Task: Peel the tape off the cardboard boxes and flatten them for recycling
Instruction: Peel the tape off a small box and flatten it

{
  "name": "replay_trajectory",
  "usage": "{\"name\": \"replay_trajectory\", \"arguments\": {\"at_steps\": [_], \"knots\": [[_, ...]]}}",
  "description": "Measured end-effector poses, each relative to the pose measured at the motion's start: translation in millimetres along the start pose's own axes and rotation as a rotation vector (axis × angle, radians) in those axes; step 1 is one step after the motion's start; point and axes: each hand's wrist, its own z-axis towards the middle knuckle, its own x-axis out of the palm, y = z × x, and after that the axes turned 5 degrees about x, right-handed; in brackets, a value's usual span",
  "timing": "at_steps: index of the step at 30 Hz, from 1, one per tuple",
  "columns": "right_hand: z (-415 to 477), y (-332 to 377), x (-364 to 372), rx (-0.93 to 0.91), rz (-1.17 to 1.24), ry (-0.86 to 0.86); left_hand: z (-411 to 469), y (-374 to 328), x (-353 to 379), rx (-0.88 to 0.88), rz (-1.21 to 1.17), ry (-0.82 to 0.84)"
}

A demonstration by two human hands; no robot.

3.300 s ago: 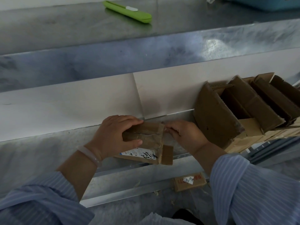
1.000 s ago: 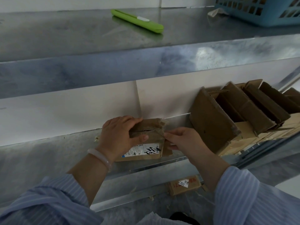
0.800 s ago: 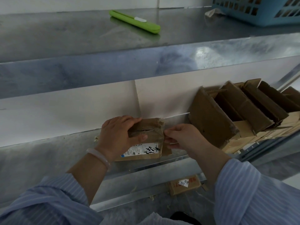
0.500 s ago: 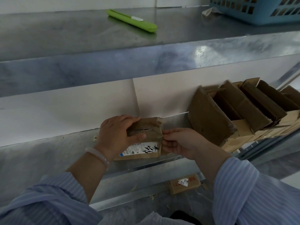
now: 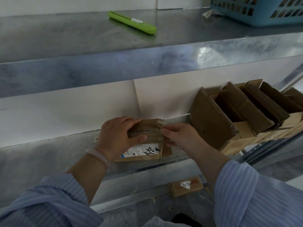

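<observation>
A small brown cardboard box (image 5: 147, 136) with a white shipping label on its near face sits on the lower metal shelf (image 5: 49, 154). My left hand (image 5: 118, 136) grips the box from the left, fingers over its top and thumb across the front. My right hand (image 5: 178, 136) is at the box's right top corner, fingertips pinching the tape or flap edge there; what exactly it pinches is too small to tell. A loose flap hangs at the box's lower right.
Opened cardboard boxes (image 5: 237, 118) lean in a row to the right on the same shelf. A green utility knife (image 5: 132, 22) lies on the upper shelf, with a blue plastic basket (image 5: 262, 10) at the far right. Another small labelled box (image 5: 186, 185) lies below.
The box has been turned so its label faces me more. My right hand moved from the right side flap up to the top right corner. The left hand kept its grip.
</observation>
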Motion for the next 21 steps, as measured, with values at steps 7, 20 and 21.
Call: {"name": "replay_trajectory", "arguments": {"at_steps": [7,20,21], "knots": [[10.1,-4.0,6.1,-0.166,-0.303,-0.182,-0.2,1.0,0.1,0.002,0.005,0.005],[-0.3,1.2,6.1,-0.492,-0.695,-0.203,1.1,2.6,1.3,-0.009,-0.014,-0.004],[-1.7,2.0,5.1,-0.501,-0.716,-0.185,1.0,3.0,2.3,-0.01,-0.01,-0.007]]}}
